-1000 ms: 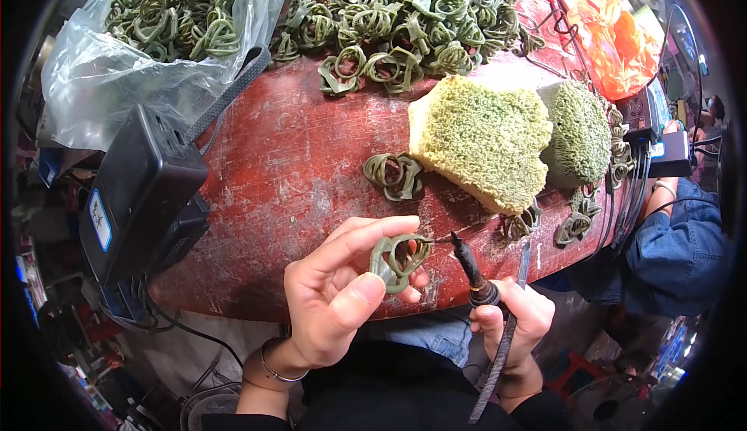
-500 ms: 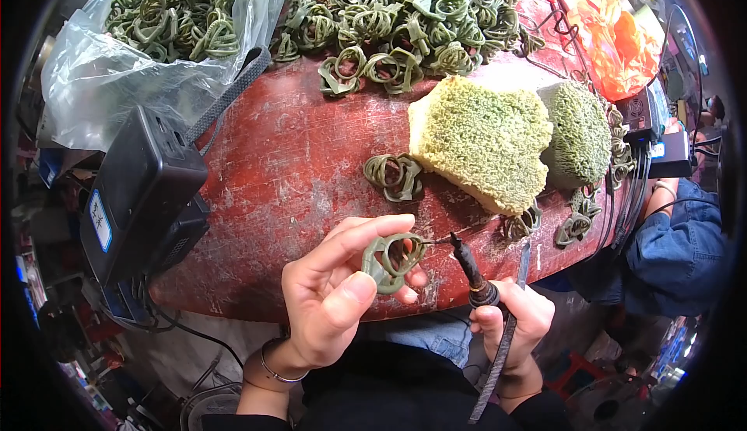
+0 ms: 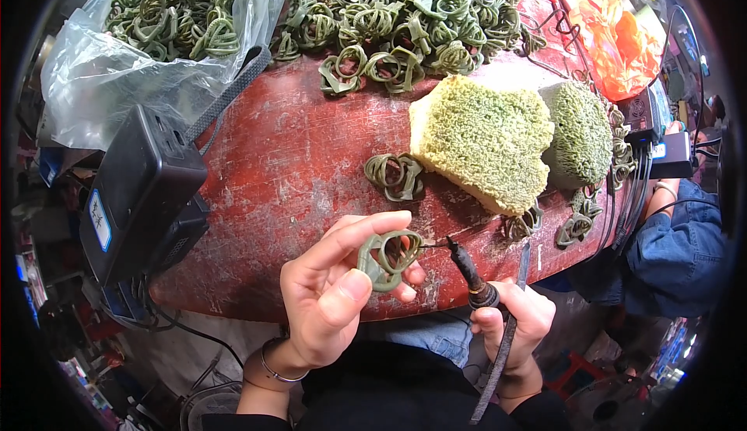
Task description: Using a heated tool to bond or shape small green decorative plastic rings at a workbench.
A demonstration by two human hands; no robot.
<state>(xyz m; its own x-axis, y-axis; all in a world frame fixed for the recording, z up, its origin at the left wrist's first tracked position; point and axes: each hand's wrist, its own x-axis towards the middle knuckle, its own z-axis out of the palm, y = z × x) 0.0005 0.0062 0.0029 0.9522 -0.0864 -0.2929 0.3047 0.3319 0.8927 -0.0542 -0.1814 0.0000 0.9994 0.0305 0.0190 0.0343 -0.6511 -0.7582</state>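
Observation:
My left hand [image 3: 331, 279], with a bracelet at the wrist, pinches a green piece of looped rings [image 3: 381, 264] between thumb and fingers. My right hand [image 3: 523, 324] is wrapped round a dark-handled soldering-iron-like pen [image 3: 467, 269], its thin tip pointing left. That tip reaches the right side of the looped piece; whether it touches cannot be made out. A long narrow grey strip [image 3: 502, 353] crosses my right hand, apparently held with the pen. Beyond my hands lie a similar looped piece [image 3: 394, 176] and a block of yellow-green sponge [image 3: 482, 139].
Many looped green pieces [image 3: 397, 19] are heaped at the far side of the red table [image 3: 272, 197]. More fill a clear plastic bag [image 3: 85, 89]. A black box-shaped device [image 3: 144, 190] stands left. A second sponge [image 3: 580, 135], orange bag [image 3: 615, 50] and cables are right, near another person's sleeve [image 3: 677, 244].
The looped piece in my left hand has shifted slightly left and turned a little. The pen's tip has moved slightly left with it. Nothing else has visibly moved.

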